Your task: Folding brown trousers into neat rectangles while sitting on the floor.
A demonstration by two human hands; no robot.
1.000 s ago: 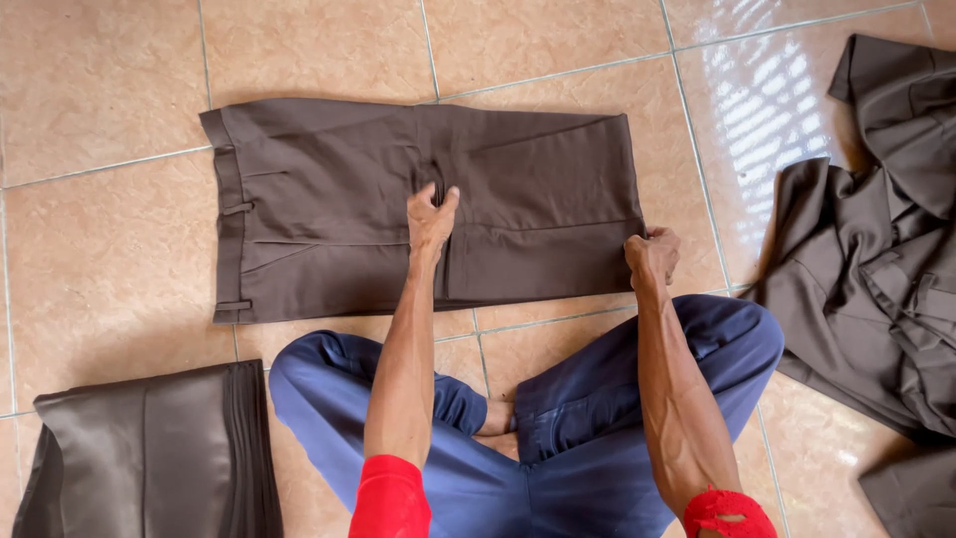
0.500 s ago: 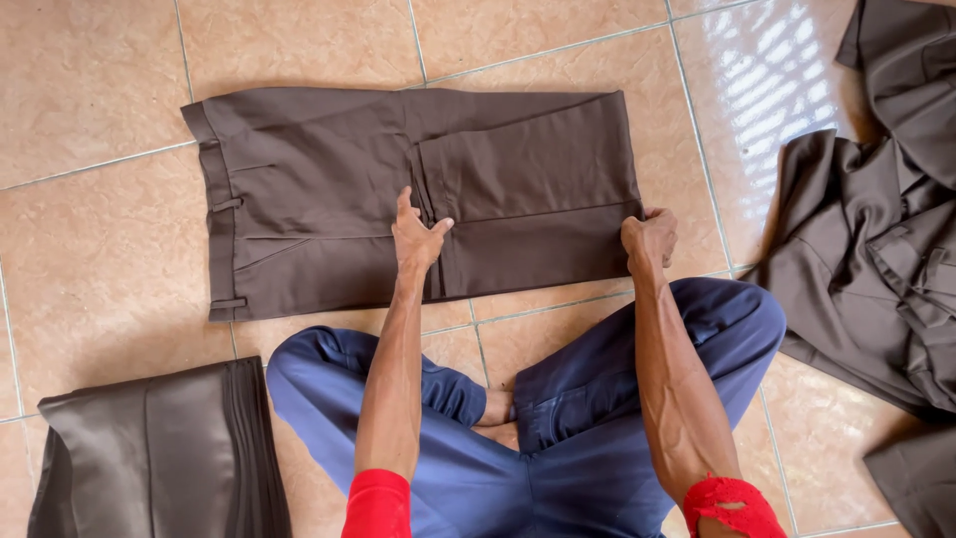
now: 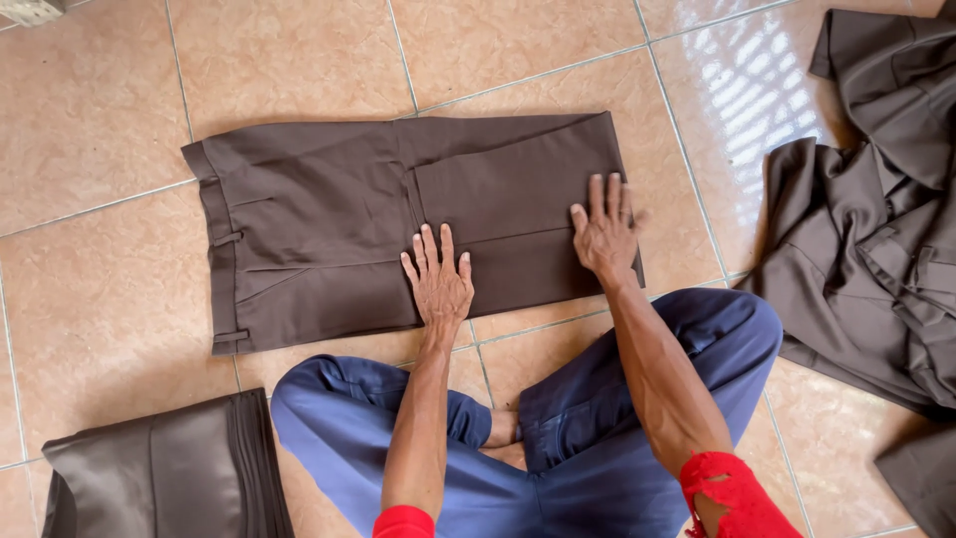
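Brown trousers (image 3: 329, 229) now under flat palms: left hand (image 3: 438, 284), right hand (image 3: 603, 234).

Left hand (image 3: 438, 279) flat, palm down, fingers spread and pointing away; right hand (image 3: 604, 227) flat too, fingers together-ish, further forward; both forearms bare, extended ahead; red sleeves at elbows; legs crossed in blue trousers.

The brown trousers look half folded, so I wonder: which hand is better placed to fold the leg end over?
Probably the right hand: it lies flat at the trousers' leg end; the left hand rests mid-garment.
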